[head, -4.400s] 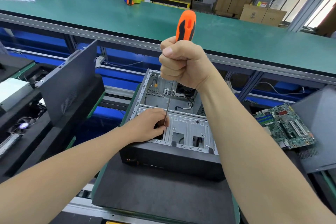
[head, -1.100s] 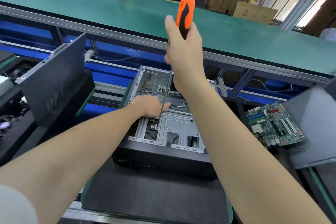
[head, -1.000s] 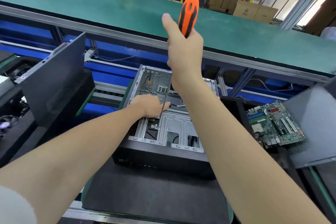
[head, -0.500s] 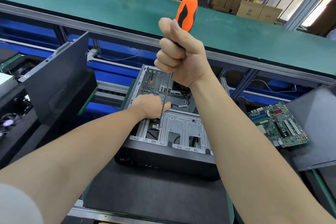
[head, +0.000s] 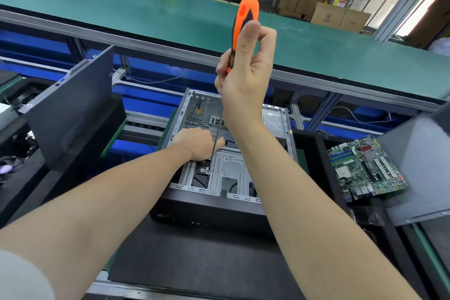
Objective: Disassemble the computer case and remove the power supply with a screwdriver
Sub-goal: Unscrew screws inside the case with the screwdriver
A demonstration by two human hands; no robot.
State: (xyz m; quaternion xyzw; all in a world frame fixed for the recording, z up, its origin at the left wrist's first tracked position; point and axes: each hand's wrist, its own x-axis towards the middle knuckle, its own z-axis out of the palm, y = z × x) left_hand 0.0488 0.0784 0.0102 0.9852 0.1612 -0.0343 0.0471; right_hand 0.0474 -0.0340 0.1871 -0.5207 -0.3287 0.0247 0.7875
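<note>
As our right hand (head: pixel 246 85) eased from a fist to fingers curled round the screwdriver (head: pixel 244 17) above the computer case (head: pixel 211 209), we figured we were re-gripping mid-unscrew. Left hand (head: pixel 197 143) sat inside it by the shaft, grip unclear, and the power supply (head: pixel 275 122) was still in its far corner.

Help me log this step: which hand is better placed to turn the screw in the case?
Right. The right hand holds the screwdriver handle, tip seated on the bracket screw; the left hand only rests low beside the shaft.
</note>
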